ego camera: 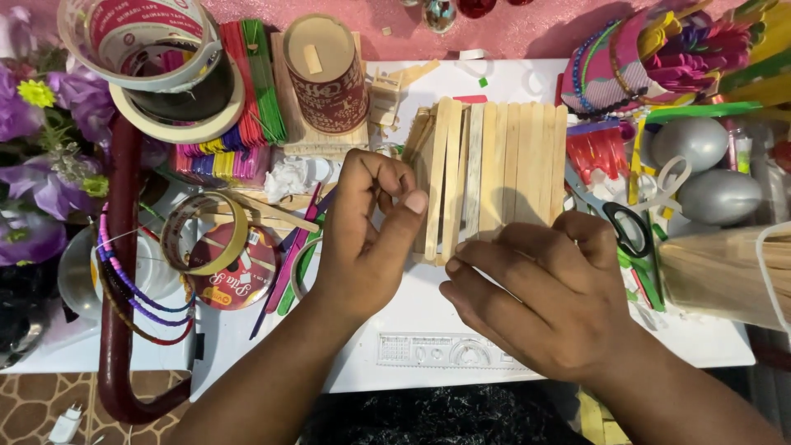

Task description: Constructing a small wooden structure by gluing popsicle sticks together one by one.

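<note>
Hands over row of plain wooden sticks [503, 165] on white board [428, 305] — left hand [362, 239] pinches loose stick [437, 181] at row's left edge; right hand [535, 297] fingers curled together, pressing row's near end. Scissors [630, 227] just right of row.

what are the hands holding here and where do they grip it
Both hands are at a row of flat pale wooden craft sticks: the left hand pinches the row's left edge, the right hand presses its lower ends.

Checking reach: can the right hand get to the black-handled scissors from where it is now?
Probably yes. The scissors lie flat on the white table just right of the right hand, with nothing between them. That hand's fingers rest on the row of wooden sticks, so it must let go.
</note>
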